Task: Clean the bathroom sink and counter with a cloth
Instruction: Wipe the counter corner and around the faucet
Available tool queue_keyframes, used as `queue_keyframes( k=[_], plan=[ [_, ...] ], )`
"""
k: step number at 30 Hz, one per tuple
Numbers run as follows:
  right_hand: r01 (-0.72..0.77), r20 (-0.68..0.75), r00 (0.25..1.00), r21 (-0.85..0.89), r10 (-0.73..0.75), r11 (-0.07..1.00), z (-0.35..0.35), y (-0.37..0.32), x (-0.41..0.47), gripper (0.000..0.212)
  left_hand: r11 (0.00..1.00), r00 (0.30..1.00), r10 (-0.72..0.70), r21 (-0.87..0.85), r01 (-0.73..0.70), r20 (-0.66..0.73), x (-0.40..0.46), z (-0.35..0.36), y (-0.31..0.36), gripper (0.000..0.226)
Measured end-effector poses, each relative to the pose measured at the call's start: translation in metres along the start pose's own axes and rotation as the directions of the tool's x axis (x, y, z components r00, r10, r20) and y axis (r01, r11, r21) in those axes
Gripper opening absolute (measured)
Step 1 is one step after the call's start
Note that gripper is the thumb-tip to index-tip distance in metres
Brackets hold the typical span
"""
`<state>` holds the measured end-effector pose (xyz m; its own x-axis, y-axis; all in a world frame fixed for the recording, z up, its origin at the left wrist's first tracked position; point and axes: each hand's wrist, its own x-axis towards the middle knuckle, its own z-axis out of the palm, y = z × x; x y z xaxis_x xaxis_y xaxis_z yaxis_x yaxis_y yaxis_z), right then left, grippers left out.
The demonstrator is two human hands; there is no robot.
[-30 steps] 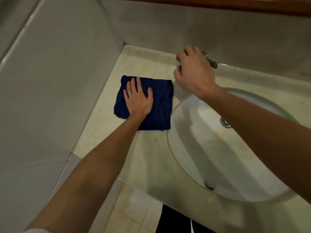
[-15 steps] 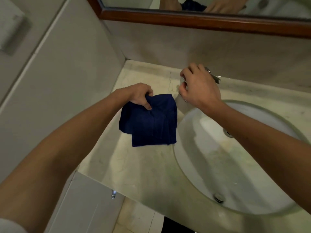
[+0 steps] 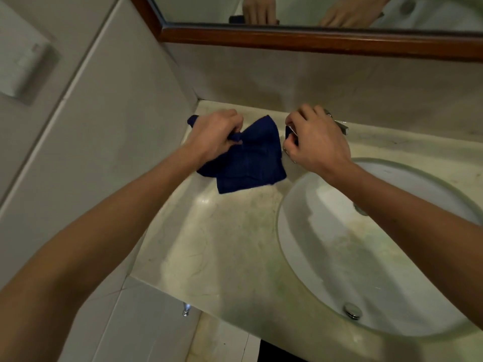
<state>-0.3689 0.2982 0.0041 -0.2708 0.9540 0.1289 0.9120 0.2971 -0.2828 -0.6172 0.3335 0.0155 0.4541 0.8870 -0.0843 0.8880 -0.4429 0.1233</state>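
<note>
A dark blue cloth (image 3: 251,163) hangs bunched over the back left of the pale marble counter (image 3: 222,244). My left hand (image 3: 214,137) grips its upper part, and its lower edge still touches the counter. My right hand (image 3: 316,142) is curled round the chrome faucet (image 3: 342,125) at the back rim of the white oval sink (image 3: 366,257). That hand hides most of the faucet. A blue patch shows by its fingers, perhaps the cloth mirrored in the chrome.
A wood-framed mirror (image 3: 313,40) hangs above the back wall. Tiled walls close the counter's left side and back. A white box (image 3: 23,69) is fixed to the left wall. The sink has a drain plug (image 3: 352,310). A small valve (image 3: 186,309) sits below the counter's front edge.
My left hand went from pressing flat on the spread cloth to gripping it and lifting it toward the back corner. My right hand stayed on the faucet.
</note>
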Motion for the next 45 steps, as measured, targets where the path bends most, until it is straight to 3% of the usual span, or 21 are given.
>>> queue_keyframes(
  k=[1,4,5,7,9,11,14,24,29,32,34,37,40,45],
  plan=[
    [-0.002,0.0,1.0,0.003,0.002,1.0,-0.001,0.0,0.0,0.03,0.999,0.999,0.003,0.035,-0.004,0.035,-0.013,0.01,0.012,0.03],
    [-0.003,-0.004,1.0,0.005,0.003,1.0,-0.002,0.0,0.0,0.031,0.996,0.946,-0.047,0.087,0.02,0.321,-0.055,0.05,0.046,0.056],
    [-0.001,-0.004,1.0,0.008,0.001,1.0,-0.001,0.0,0.0,0.032,0.996,0.951,-0.062,0.081,0.039,0.303,-0.064,0.06,0.052,0.06],
    [0.001,-0.005,1.0,0.016,-0.001,1.0,-0.001,0.0,0.0,0.032,0.992,0.99,-0.124,0.02,0.123,0.073,-0.073,0.069,0.056,0.058],
    [0.001,-0.007,1.0,0.026,-0.001,1.0,0.0,0.0,0.0,0.032,0.985,0.98,-0.173,0.005,0.174,-0.094,-0.074,0.075,0.053,0.068],
    [-0.001,-0.008,1.0,0.035,0.001,0.999,-0.001,0.0,0.0,0.031,0.985,0.983,-0.163,0.041,0.167,-0.082,-0.074,0.093,0.047,0.079],
    [-0.003,-0.016,1.0,0.043,0.003,0.999,0.0,0.001,0.0,0.031,0.985,0.989,-0.148,0.086,0.148,-0.011,-0.073,0.122,0.041,0.068],
    [0.014,-0.068,0.998,0.045,-0.011,0.999,0.007,0.003,0.0,0.029,0.983,0.981,-0.184,0.011,0.185,-0.064,0.004,0.128,0.022,0.057],
    [0.012,-0.061,0.998,0.021,-0.011,1.0,0.007,0.004,-0.001,0.028,0.987,0.984,-0.158,0.024,0.16,-0.079,0.068,0.117,0.018,0.054],
    [0.01,-0.032,0.999,0.059,-0.008,0.998,0.005,0.004,0.0,0.032,0.997,0.989,-0.074,-0.02,0.072,-0.128,0.067,0.114,0.009,0.054],
    [-0.073,-0.077,0.991,0.345,0.106,0.936,-0.005,0.006,0.001,0.029,0.997,0.978,-0.003,-0.08,-0.014,-0.209,0.061,0.114,0.0,0.054],
    [-0.255,-0.088,0.896,0.7,0.436,0.667,-0.02,0.025,0.0,0.019,0.981,0.93,0.064,-0.148,-0.126,-0.362,0.062,0.117,0.001,0.046],
    [-0.348,-0.034,0.798,0.79,0.602,0.505,-0.024,0.057,-0.004,0.017,0.956,0.928,0.126,-0.207,-0.208,-0.35,0.078,0.121,0.018,0.034],
    [-0.414,0.028,0.744,0.803,0.667,0.429,-0.006,0.094,-0.019,0.012,0.944,0.929,0.021,-0.299,-0.14,-0.369,0.11,0.123,0.036,0.023]
  ],
)
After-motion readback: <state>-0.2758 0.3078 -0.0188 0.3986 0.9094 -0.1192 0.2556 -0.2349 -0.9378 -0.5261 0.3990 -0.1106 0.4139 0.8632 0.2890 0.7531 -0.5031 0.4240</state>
